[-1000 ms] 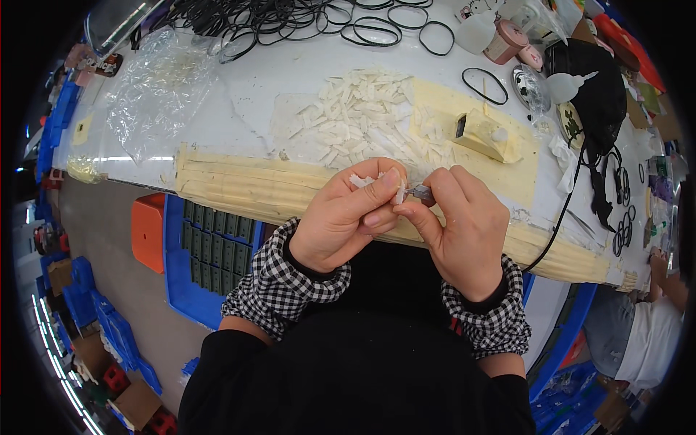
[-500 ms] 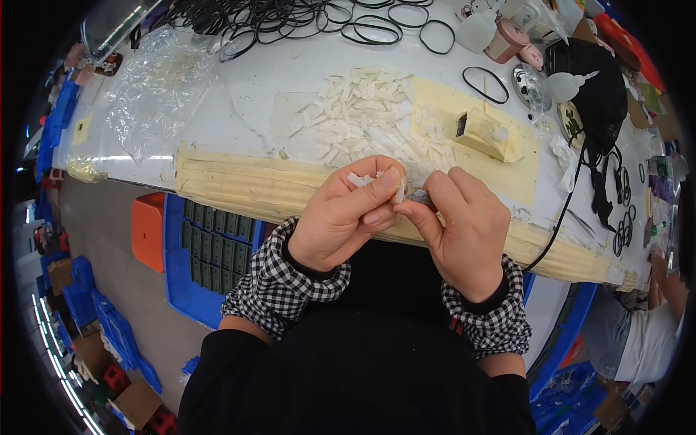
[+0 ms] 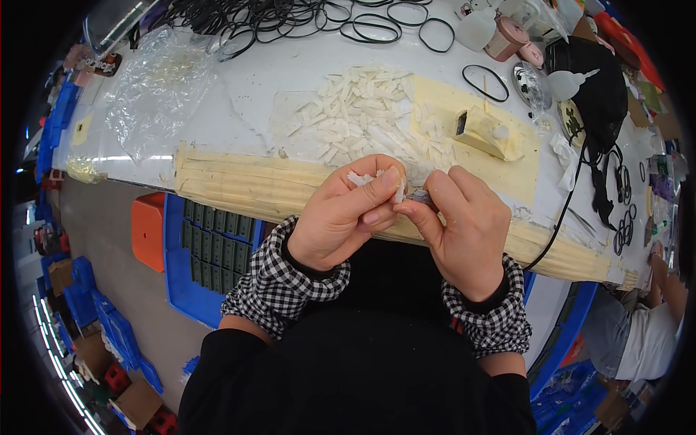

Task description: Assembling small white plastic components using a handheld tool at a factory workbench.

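Both hands meet over the table's front edge, just below a loose pile of small white strips [image 3: 362, 101]. My left hand [image 3: 348, 210] is closed, thumb against fingers, pinching a white strip [image 3: 399, 193] with ragged white bits showing between the fingers. My right hand [image 3: 467, 225] is closed too, its thumb and forefinger on a small grey piece [image 3: 420, 196] that almost touches the strip. Most of the grey piece is hidden by the fingers, so its kind does not show.
Black rubber loops [image 3: 290, 22] lie heaped at the back, beside a clear plastic bag [image 3: 159, 87]. Right of the strips stands a tape-wrapped block [image 3: 487, 134]. A blue crate [image 3: 174, 272] of dark green parts and an orange stool [image 3: 148, 232] are below left; a person [image 3: 645, 333] is at right.
Almost nothing differs: both hands keep the same pinch in the same place. At the far right, the other person's arm has shifted slightly.
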Tool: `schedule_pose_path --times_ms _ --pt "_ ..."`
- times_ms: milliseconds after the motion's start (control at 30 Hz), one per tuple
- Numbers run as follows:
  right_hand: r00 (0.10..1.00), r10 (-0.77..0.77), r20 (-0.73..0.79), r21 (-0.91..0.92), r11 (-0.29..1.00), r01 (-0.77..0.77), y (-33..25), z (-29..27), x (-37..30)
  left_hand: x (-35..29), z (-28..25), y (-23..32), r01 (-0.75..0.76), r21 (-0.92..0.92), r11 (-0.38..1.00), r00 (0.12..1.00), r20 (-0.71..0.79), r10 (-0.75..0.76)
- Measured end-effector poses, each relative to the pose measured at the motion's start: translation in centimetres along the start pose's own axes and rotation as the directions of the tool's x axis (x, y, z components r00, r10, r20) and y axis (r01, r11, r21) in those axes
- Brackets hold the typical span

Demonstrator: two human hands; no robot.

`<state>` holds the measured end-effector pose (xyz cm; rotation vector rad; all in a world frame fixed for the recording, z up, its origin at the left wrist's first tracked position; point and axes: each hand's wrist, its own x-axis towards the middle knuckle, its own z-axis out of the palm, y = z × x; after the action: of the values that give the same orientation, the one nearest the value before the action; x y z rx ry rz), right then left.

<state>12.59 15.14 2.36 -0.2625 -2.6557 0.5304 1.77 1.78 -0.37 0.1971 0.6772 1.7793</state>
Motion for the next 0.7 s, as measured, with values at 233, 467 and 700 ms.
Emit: schedule_pose_path --times_ms 233,467,700 --pt "0.968 0.239 -0.072 0.198 0.955 -0.221 2.4 -0.6 -0.2 0.3 -0.4 0.7 -0.09 0.129 0.988 0.993 -0.068 0.1" --pt "0.99 0.135 0.038 0.131 0.982 -0.139 2.5 0.9 -1.0 0.4 -0.9 1.1 -0.144 0.049 0.988 0.986 -0.081 0.147" --pt "0.993 0.104 0.049 0.092 0.99 -0.108 2.3 1.5 -0.4 0.2 -0.2 0.9 -0.143 0.181 0.973 0.967 -0.184 0.176"
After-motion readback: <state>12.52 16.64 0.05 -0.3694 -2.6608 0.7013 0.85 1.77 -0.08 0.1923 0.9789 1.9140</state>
